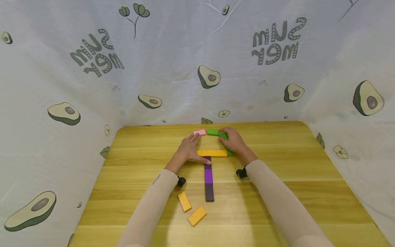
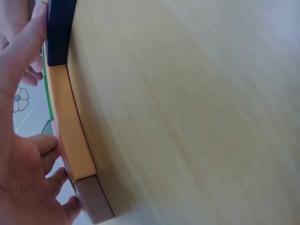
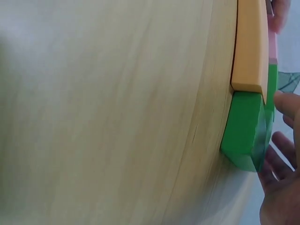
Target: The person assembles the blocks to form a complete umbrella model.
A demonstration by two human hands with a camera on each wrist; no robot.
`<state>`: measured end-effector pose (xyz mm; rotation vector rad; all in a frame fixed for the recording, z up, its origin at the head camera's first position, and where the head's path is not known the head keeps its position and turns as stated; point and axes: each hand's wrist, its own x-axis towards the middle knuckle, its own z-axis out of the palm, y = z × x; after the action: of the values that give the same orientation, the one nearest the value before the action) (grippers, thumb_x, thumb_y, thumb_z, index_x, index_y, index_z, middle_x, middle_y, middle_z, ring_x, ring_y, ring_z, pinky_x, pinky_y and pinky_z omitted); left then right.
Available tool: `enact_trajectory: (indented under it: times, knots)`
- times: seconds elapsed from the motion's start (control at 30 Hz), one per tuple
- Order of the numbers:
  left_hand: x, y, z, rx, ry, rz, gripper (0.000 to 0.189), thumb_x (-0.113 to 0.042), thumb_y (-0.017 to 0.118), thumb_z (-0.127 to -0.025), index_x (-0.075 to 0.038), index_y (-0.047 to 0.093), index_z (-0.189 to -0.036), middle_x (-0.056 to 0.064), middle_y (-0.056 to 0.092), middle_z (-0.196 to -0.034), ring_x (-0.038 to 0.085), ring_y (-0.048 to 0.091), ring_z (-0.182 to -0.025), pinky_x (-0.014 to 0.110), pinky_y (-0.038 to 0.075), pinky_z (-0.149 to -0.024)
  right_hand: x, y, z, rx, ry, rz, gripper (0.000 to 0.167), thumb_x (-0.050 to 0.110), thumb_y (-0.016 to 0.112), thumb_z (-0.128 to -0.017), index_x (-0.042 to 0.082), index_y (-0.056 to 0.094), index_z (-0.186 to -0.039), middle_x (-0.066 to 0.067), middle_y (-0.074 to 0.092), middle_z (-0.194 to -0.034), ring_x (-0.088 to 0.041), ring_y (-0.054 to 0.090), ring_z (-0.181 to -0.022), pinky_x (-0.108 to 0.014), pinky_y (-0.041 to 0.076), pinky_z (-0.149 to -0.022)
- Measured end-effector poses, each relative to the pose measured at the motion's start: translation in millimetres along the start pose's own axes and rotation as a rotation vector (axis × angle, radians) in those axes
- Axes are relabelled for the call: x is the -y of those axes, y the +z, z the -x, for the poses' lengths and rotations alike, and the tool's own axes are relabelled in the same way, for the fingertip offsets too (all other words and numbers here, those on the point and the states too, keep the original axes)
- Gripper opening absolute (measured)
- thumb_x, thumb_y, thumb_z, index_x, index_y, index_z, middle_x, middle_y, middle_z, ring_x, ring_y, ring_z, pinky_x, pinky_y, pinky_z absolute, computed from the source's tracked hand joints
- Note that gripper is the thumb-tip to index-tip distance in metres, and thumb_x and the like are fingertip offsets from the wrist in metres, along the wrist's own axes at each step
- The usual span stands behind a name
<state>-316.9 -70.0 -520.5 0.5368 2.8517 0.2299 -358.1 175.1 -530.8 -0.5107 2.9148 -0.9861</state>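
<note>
My left hand point(image 1: 189, 148) lies spread over the left side of a block layout. Its fingertips touch the pink block point(image 1: 200, 132), and its thumb rests on the top dark block point(image 1: 207, 162). A brown block point(image 2: 95, 199) beside that palm shows in the left wrist view. At the upper right corner my right hand point(image 1: 233, 140) pinches a green block point(image 1: 223, 136) between thumb and finger. Another green block point(image 1: 213, 132) lies to its left, and one more green block point(image 3: 243, 126) adjoins the orange-yellow row point(image 1: 216, 153). Below the row, a purple block point(image 1: 208, 176) sits between dark blocks.
Two loose orange-yellow blocks, one tilted block point(image 1: 184, 201) and one nearer block point(image 1: 197, 216), lie left of the dark column's lower end. The wooden table point(image 1: 277, 206) meets a patterned cloth point(image 1: 172, 79) at the back and sides.
</note>
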Motion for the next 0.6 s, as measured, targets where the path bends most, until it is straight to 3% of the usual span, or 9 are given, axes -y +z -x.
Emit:
enact_trajectory:
  times: [0.33, 0.6]
  knots:
    - [-2.0, -2.9, 0.4, 0.004, -0.006, -0.006, 0.135, -0.087, 0.069, -0.069, -0.013, 0.013, -0.167, 0.001, 0.011, -0.175, 0.025, 0.011, -0.162, 0.051, 0.016, -0.131, 5, 8, -12.8, 0.01, -0.007, 0.042, 0.039, 0.016, 0.057, -0.106, 0.003, 0.06, -0.143, -0.021, 0.053, -0.151, -0.041, 0.045, -0.144, -0.055, 0.033, -0.123]
    - [-1.8, -2.5, 0.9, 0.007, -0.007, -0.003, 0.137, -0.088, 0.07, -0.067, -0.012, 0.013, -0.167, 0.002, 0.013, -0.175, 0.027, 0.012, -0.162, 0.052, 0.016, -0.13, 5, 11, -14.3, -0.012, 0.003, 0.057, 0.033, 0.013, 0.058, -0.105, 0.002, 0.065, -0.136, -0.02, 0.061, -0.142, -0.04, 0.052, -0.138, -0.054, 0.04, -0.119]
